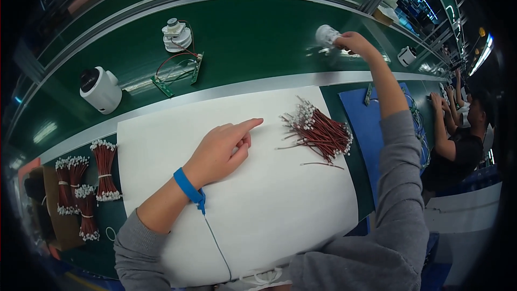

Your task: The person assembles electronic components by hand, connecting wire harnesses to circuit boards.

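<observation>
At the far right my right hand (355, 43) reaches over the green surface, its fingers closed on a white plastic part (325, 36). The part is smeared by motion, so its exact kind does not show. My left hand (219, 150) hovers over the white sheet (237, 210), index finger stretched out and the other fingers loosely curled, with nothing visible in it. A blue wrist strap (188, 186) with a thin cord circles that wrist. Just right of the left fingertips lies a loose heap of dark red cables (326, 134) with white connectors.
Several tied cable bundles (106, 172) lie at left beside a cardboard box (69, 233). Farther back are a white housing (102, 91), a white assembly (176, 36) wired to green circuit boards (196, 69), and another white unit (406, 56). A blue mat (361, 110) lies right; a co-worker (463, 140) sits beyond.
</observation>
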Demonstrator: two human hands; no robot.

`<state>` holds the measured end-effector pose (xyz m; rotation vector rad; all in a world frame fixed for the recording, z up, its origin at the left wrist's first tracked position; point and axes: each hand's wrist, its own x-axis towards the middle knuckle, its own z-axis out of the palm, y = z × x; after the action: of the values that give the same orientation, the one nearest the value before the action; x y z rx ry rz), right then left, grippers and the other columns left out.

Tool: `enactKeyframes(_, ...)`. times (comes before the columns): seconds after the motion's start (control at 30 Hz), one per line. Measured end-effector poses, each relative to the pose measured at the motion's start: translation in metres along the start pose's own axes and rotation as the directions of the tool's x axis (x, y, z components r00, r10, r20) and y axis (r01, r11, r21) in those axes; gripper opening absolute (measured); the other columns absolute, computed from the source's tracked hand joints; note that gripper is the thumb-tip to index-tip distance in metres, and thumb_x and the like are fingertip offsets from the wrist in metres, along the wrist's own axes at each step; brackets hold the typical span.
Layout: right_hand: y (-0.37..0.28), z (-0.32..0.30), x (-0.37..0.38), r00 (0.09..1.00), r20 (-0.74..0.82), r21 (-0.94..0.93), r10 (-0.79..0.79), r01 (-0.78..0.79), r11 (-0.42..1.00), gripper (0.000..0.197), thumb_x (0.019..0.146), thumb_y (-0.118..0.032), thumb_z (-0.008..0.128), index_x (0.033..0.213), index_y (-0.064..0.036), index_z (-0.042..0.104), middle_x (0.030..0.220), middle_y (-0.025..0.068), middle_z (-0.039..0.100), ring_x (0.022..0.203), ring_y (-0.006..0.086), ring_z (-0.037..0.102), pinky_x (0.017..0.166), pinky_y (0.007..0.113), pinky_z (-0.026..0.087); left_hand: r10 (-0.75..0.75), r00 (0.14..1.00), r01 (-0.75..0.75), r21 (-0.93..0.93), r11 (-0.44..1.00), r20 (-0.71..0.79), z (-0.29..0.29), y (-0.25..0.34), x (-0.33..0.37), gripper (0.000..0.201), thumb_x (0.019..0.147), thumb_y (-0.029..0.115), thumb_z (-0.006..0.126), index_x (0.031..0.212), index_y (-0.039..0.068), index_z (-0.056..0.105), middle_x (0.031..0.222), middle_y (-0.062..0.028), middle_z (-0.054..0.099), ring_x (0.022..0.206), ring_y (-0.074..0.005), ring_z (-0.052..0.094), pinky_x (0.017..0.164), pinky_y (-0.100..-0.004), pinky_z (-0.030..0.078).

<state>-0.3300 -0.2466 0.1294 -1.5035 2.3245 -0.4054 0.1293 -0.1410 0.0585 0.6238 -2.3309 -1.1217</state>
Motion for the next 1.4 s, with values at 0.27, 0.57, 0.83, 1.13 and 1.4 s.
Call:
enactKeyframes(0.27,-0.182,-0.035,-0.154,0.643,0.757,-0.318,-0.112,0.513,0.797,0.062,0.07,-0.047,0.067,0.11,0.0011,0.063,0.091,0.0113,0.067,0.081,0.019,0.063,0.069,0.03,0.049,0.16,0.917,-0.135,0.094,0.986,-0.365,-0.009,0.062,0.034,0.073,0.072,0.022,0.068,0.137,0.007,0.038,0.132,-0.0195,0.041,0.121,-0.0361,0.041,0.101,-0.0411,0.035)
enactKeyframes(0.57,-0.188,-0.112,-0.208,0.857,0.477,-0.094,-0.196,0.272,0.958,0.067,0.079,-0.062,0.055,0.105,-0.0015,0.066,0.089,0.011,0.068,0.079,0.0209,0.063,0.069,0.03,0.049,-0.06,0.992,0.016,-0.376,0.927,-0.108,-0.01,0.115,0.062,0.066,0.079,0.026,0.067,0.136,0.006,0.04,0.126,-0.0173,0.052,0.108,-0.0284,0.055,0.089,-0.0328,0.046)
enactKeyframes(0.83,-0.066,-0.078,-0.272,0.919,0.106,-0.095,-0.379,0.388,0.917,0.021,0.08,-0.023,0.065,0.094,-0.0083,0.068,0.087,0.0061,0.063,0.076,0.0221,0.056,0.069,0.032,0.046,-0.172,0.984,0.163,-0.561,0.811,0.038,-0.005,0.138,0.072,0.05,0.078,0.009,0.051,0.127,0.006,0.048,0.119,-0.0107,0.056,0.099,-0.0202,0.057,0.085,-0.0304,0.047)
enactKeyframes(1.13,-0.039,-0.05,-0.286,0.676,0.026,-0.476,-0.737,0.656,0.585,0.011,0.072,-0.014,0.07,0.082,-0.012,0.07,0.094,0.0002,0.06,0.089,0.0192,0.052,0.073,0.033,0.041,-0.159,0.987,0.131,-0.607,0.784,0.007,0.02,0.139,0.077,0.053,0.072,0.003,0.042,0.124,0.007,0.049,0.122,-0.0099,0.054,0.116,-0.0218,0.05,0.101,-0.0333,0.037)
enactKeyframes(1.4,-0.009,-0.057,-0.283,0.662,-0.14,-0.302,-0.737,0.68,0.668,0.012,0.076,-0.01,0.067,0.088,-0.0079,0.069,0.088,0.0017,0.063,0.083,0.0202,0.054,0.072,0.032,0.043,-0.188,0.982,0.171,-0.592,0.788,0.034,0.044,0.139,0.084,0.049,0.076,0.004,0.05,0.125,0.007,0.048,0.122,-0.0088,0.053,0.115,-0.0213,0.05,0.099,-0.0339,0.04)
